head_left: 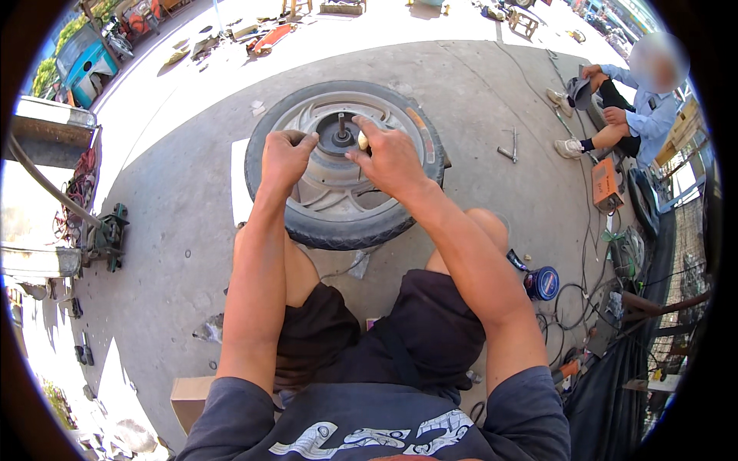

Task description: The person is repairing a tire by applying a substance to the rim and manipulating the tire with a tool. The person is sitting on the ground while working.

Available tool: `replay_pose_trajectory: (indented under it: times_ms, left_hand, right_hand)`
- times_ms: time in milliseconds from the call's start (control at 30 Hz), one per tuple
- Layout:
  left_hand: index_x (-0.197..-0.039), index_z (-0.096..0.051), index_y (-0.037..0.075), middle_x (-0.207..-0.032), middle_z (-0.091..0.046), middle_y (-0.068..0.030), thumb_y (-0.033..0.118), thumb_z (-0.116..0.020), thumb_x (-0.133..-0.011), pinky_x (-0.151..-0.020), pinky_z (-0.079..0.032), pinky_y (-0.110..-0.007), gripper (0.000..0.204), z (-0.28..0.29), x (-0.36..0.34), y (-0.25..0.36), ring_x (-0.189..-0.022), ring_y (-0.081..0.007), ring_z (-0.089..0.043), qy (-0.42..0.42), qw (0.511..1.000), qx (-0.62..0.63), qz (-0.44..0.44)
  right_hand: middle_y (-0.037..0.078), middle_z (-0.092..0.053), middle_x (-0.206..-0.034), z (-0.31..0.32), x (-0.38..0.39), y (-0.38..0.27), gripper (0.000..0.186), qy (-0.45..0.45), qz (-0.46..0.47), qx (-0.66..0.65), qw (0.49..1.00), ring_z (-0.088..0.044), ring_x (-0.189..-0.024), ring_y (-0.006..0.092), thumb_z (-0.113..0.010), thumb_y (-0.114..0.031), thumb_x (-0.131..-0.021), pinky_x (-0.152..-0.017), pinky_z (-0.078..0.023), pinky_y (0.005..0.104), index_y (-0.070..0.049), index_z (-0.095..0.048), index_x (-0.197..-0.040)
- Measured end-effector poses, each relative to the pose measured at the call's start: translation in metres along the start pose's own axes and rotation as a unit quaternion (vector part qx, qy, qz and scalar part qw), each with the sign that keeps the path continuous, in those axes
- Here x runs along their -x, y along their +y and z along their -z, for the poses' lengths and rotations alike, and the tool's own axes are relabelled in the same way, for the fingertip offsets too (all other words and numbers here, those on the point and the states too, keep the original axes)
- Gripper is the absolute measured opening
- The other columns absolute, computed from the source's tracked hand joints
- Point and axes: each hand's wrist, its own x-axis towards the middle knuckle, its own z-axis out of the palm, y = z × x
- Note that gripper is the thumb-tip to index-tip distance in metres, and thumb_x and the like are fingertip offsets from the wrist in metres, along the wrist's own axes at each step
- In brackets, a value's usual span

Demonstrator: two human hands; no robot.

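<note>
A motorcycle-type wheel (346, 233) with a black tyre and grey cast spokes lies flat in front of my knees. From the dark hub (327, 141) in its middle an upright axle (342, 123) sticks up. My left hand (286, 157) is over the left side of the hub, thumb and fingers pinched together; whatever may be between them is too small to make out. On the hub's right side my right hand (392, 157) is curled round a small pale yellow object (363, 140), its index finger reaching toward the axle. The fingers partly hide that object.
To the right lie a T-shaped metal tool (509, 147) and a round blue tin (543, 283) among loose cables. An orange machine (606, 184) stands near a seated person (653, 115) holding a grey cap. A cardboard box (190, 399) is at lower left, a green-wheeled metal mechanism (108, 237) farther left.
</note>
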Motion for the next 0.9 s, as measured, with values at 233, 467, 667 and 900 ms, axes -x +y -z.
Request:
replay_pose_trajectory:
  times_ms: [233,467,667,900]
  left_hand:
    - [-0.101,-0.073,-0.009,-0.084,-0.073,-0.0142,0.024,-0.072,-0.088,-0.072,-0.050,-0.033,0.035,-0.0010,-0.0022,-0.0030,-0.075,-0.0166,-0.064,-0.006,1.000,0.007,-0.006]
    - [-0.100,-0.073,-0.009,-0.081,-0.073,-0.0124,0.024,-0.073,-0.088,-0.069,-0.049,-0.032,0.035,-0.0008,-0.0043,-0.0089,-0.072,-0.0150,-0.062,0.004,1.000,0.007,-0.001]
    - [-0.093,-0.074,-0.009,-0.075,-0.071,-0.0161,0.024,-0.073,-0.087,-0.068,-0.050,-0.035,0.034,-0.0044,-0.0012,-0.0044,-0.069,-0.0179,-0.063,0.021,1.000,0.006,-0.020]
    - [-0.097,-0.074,-0.008,-0.075,-0.069,-0.0090,0.024,-0.073,-0.086,-0.060,-0.046,-0.031,0.034,-0.0036,0.0000,-0.0016,-0.065,-0.0132,-0.058,0.007,1.000,0.008,-0.022]
  right_hand:
    - [0.020,-0.071,-0.088,0.0013,0.0018,0.0054,0.047,0.010,0.024,-0.014,1.000,-0.068,-0.085,0.0388,-0.071,-0.022,-0.085,-0.076,-0.052,0.0473,-0.003,-0.057,-0.126]
    - [0.020,-0.070,-0.086,-0.0014,0.0040,0.0013,0.048,0.028,0.006,0.001,1.000,-0.068,-0.083,0.0389,-0.075,-0.017,-0.082,-0.076,-0.051,0.0464,-0.003,-0.060,-0.125]
    - [0.021,-0.070,-0.088,0.0016,0.0075,-0.0013,0.053,0.019,0.033,-0.044,0.998,-0.067,-0.087,0.0405,-0.072,-0.014,-0.083,-0.079,-0.051,0.0476,-0.002,-0.055,-0.131]
    - [0.021,-0.068,-0.081,-0.0044,0.0070,0.0018,0.031,0.019,0.005,-0.027,0.999,-0.067,-0.083,0.0403,-0.072,-0.017,-0.083,-0.073,-0.051,0.0491,-0.001,-0.056,-0.103]
